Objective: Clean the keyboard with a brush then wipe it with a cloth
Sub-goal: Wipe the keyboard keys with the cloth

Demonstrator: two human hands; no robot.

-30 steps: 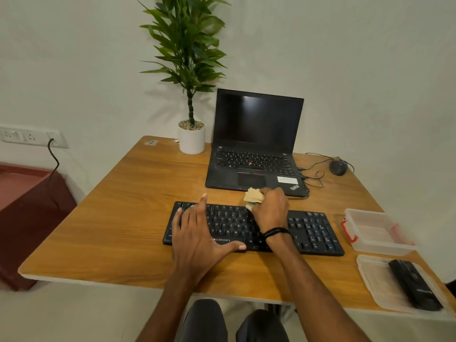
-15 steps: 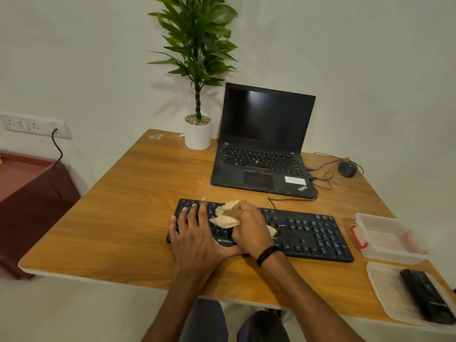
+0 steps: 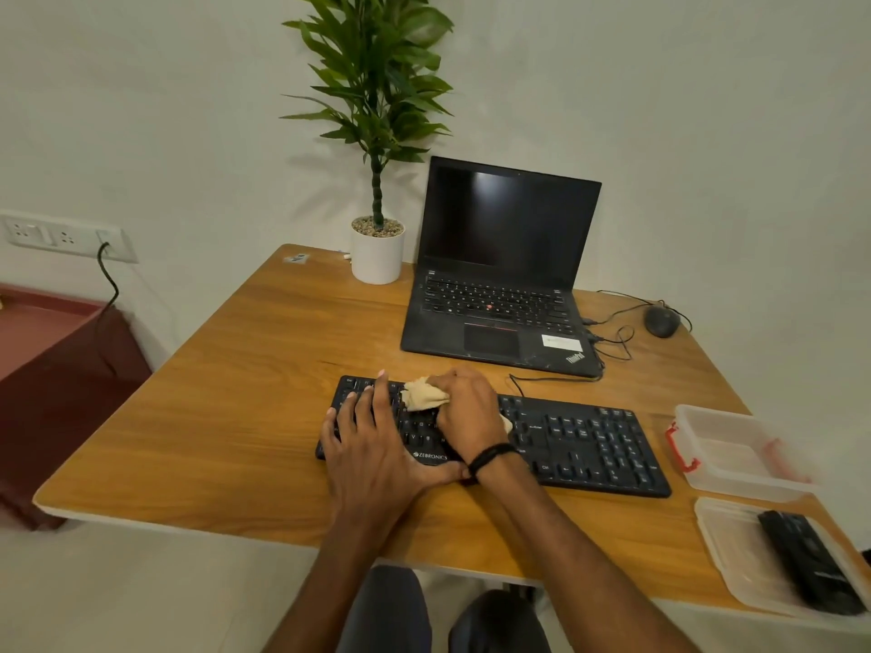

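Note:
A black keyboard (image 3: 584,440) lies across the near part of the wooden table (image 3: 245,393). My left hand (image 3: 372,440) rests flat on the keyboard's left end with fingers spread straight. My right hand (image 3: 464,412) grips a crumpled beige cloth (image 3: 422,393) and presses it on the keys just right of my left hand. A bit of cloth pokes out at the right side of that hand. A black brush (image 3: 810,567) lies on a clear plastic lid (image 3: 735,553) at the table's near right corner.
An open black laptop (image 3: 499,275) stands behind the keyboard, with a potted plant (image 3: 377,247) to its left and a mouse (image 3: 661,321) with cables to its right. A clear plastic box (image 3: 735,445) with red clips sits right of the keyboard.
My right hand has moved the cloth from the keyboard's top middle leftward, toward my left hand. My left hand has stayed on the keyboard's left end. The camera shifted slightly.

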